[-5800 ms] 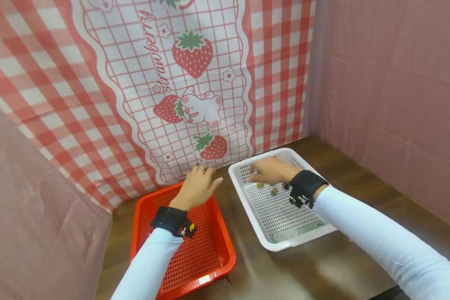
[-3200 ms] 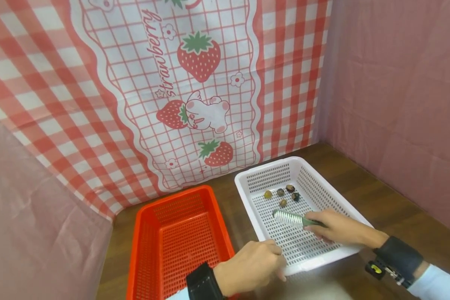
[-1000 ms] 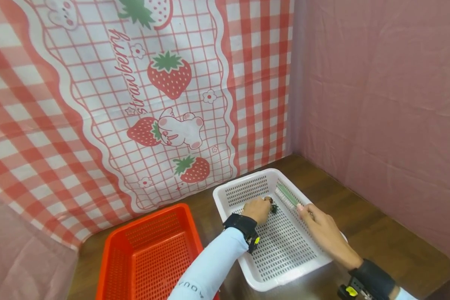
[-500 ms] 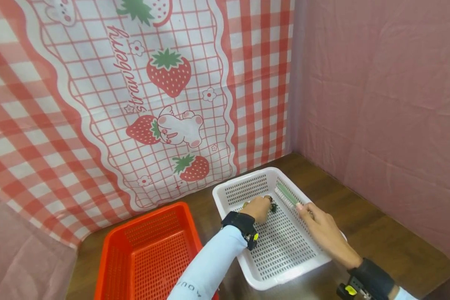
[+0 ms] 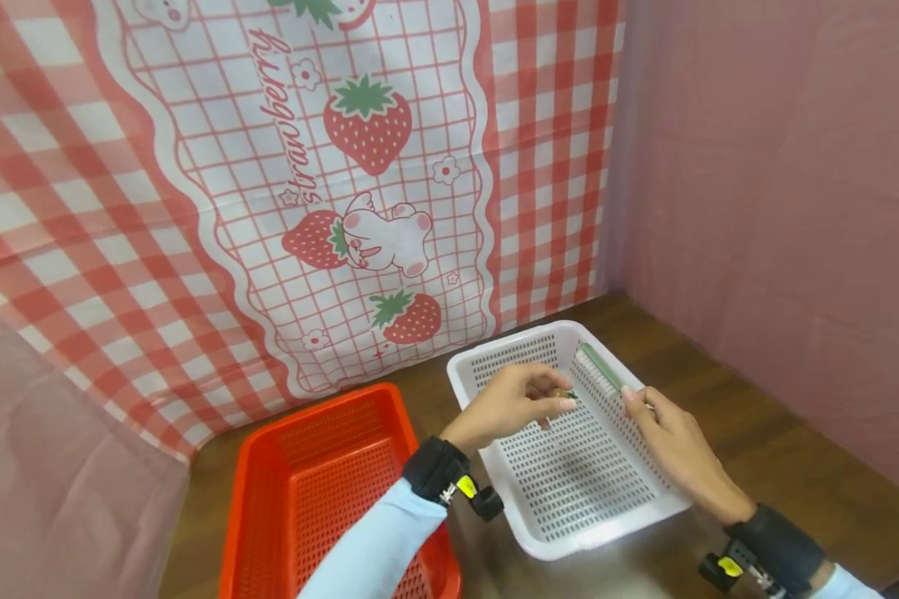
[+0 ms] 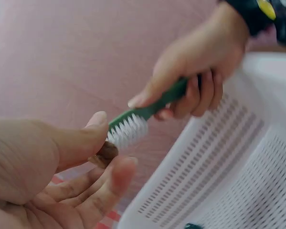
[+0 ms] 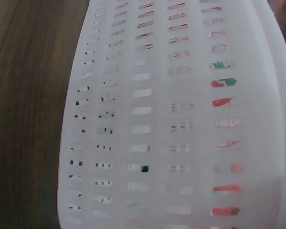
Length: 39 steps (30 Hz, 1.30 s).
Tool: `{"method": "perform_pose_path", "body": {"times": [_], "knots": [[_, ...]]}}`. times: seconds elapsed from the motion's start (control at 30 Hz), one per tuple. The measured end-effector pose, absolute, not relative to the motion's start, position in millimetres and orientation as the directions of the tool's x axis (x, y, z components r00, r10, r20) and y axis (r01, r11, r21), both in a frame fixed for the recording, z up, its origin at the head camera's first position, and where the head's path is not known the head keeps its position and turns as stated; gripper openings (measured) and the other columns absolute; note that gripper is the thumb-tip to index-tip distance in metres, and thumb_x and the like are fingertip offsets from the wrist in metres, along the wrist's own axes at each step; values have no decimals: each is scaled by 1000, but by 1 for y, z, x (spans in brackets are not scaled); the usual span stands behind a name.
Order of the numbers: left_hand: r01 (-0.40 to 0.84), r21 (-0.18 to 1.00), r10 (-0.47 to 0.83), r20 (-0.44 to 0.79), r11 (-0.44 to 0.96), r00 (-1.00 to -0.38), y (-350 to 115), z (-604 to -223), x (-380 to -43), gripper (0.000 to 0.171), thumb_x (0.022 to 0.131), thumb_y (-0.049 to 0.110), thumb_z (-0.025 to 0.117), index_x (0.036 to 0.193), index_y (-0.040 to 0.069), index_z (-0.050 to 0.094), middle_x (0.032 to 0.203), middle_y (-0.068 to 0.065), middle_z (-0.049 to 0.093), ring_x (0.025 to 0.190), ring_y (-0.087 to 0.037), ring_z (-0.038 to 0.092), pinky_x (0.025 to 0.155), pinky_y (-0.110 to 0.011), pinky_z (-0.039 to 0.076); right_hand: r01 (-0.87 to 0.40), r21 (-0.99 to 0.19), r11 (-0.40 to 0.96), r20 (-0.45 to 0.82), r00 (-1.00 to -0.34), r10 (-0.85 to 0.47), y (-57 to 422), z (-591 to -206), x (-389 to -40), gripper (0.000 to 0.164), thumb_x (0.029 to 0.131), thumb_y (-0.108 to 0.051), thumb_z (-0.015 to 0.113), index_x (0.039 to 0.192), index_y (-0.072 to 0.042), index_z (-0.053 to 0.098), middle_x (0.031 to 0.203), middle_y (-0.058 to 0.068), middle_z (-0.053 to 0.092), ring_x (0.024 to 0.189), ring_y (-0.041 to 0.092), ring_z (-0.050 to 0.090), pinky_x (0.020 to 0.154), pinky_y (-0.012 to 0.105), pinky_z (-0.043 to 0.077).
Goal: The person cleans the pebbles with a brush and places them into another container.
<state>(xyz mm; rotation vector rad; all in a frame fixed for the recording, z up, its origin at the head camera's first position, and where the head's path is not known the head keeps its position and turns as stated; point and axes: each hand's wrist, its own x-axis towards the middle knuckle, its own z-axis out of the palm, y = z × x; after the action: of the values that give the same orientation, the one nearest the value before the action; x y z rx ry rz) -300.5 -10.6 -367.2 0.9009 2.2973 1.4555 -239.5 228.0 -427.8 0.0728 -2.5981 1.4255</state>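
For well-controlled brushing, it was judged best that the small brown object (image 6: 106, 153) be pinched by its edge, its face left bare to the bristles and light strokes directed away from the fingertips. The object was held over the white basket (image 5: 592, 495) in a near-closed pinch of the left hand (image 5: 505, 403), the other fingers loosely bent; whether it was touched by the bristles could not be told. The green brush (image 5: 602, 366) was gripped by the right hand (image 5: 677, 449), its handle wrapped by curled fingers. Both forearms were angled inward.
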Motion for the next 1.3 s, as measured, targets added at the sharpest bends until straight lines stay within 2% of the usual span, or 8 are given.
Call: {"method": "perform_pose_path", "body": {"times": [0.07,0.17,0.4,0.63,0.8,1.0,1.13,1.3], "knots": [[274,932,614,75,238,-786,-17,-369,-298,22,83,24,75,104,21,69,88,-3,68,78,-34,66,66,-32,57,-148,-808,570,211,-976,46,226,-424,-240,43,101,-50,33,101,-10,50,83,15,55,59,22,57,44,34,48],[178,969,592,45,169,-805,-22,-375,-297,21,82,18,76,102,17,70,89,-8,68,82,-38,66,69,-33,58,-168,-780,603,240,-970,41,219,-420,-239,40,102,-48,34,100,-13,53,85,12,54,65,22,54,50,30,44],[92,987,555,5,129,-832,-29,-388,-300,26,82,8,75,107,8,70,93,-6,66,85,-29,68,74,-33,57,-231,-757,611,301,-954,12,195,-419,-239,34,103,-43,35,99,-16,56,91,6,55,77,20,50,64,27,39],[38,999,574,18,23,-819,-25,-401,-305,24,83,1,70,106,7,70,96,-8,67,84,-23,68,80,-39,56,-222,-757,615,294,-956,16,193,-427,-237,35,103,-44,35,98,-15,54,87,6,55,69,17,49,59,27,39],[19,1000,549,4,22,-836,-23,-412,-303,23,85,4,70,107,5,68,95,-12,68,78,-19,68,76,-36,57,-229,-764,604,285,-958,-2,192,-430,-237,35,102,-44,36,98,-14,55,85,5,55,68,17,50,57,27,40],[21,1000,550,7,19,-835,-19,-421,-301,24,86,6,69,109,0,66,99,-22,66,76,-18,68,79,-44,56,-235,-788,568,272,-962,-21,192,-433,-237,33,102,-43,38,96,-15,53,73,3,49,58,15,50,50,28,41],[32,999,543,21,10,-840,-15,-422,-304,23,86,7,70,108,3,68,98,-20,68,76,-20,68,81,-48,54,-260,-784,563,297,-955,-28,194,-434,-238,28,103,-40,38,93,-16,51,71,3,47,55,14,49,48,28,41],[17,999,513,39,-48,-858,-16,-422,-306,26,88,8,68,112,1,67,102,-17,69,79,-19,68,81,-41,55,-284,-769,573,311,-949,-53,190,-432,-236,27,104,-36,37,93,-15,50,68,1,45,53,13,46,46,27,39]]}}
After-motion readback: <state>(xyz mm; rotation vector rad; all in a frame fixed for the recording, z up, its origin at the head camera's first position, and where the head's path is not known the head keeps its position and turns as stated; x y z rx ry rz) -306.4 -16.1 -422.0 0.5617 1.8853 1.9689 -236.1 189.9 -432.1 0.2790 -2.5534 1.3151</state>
